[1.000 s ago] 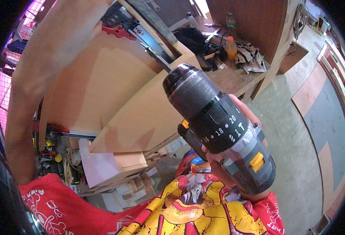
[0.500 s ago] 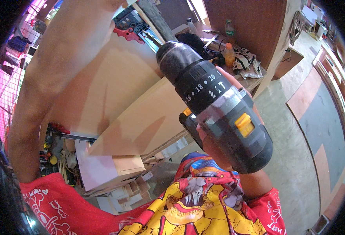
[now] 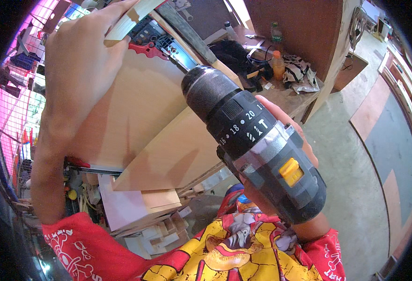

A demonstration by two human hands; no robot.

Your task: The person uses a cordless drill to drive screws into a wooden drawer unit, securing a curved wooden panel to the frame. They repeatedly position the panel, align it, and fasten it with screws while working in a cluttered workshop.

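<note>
My right hand is wrapped round the grip of a black and grey cordless drill, its fingers partly hidden behind the body. The drill's chuck points up and to the left, and its bit reaches toward a metal drawer slide with a red plastic lever. Whether the bit touches anything is unclear. At the upper left, my left hand holds the end of a pale wooden board, with the fingertips partly out of sight. Below lies a large light plywood panel.
A second plywood panel slants below the drill. On a brown shelf at the back are an orange-capped bottle, a green bottle and a crumpled patterned bag. Wood offcuts lie low down; sheets are at right.
My left hand has come lower in the picture, bringing the board's end into view. The drill has shifted slightly down and left, still in my right hand.
</note>
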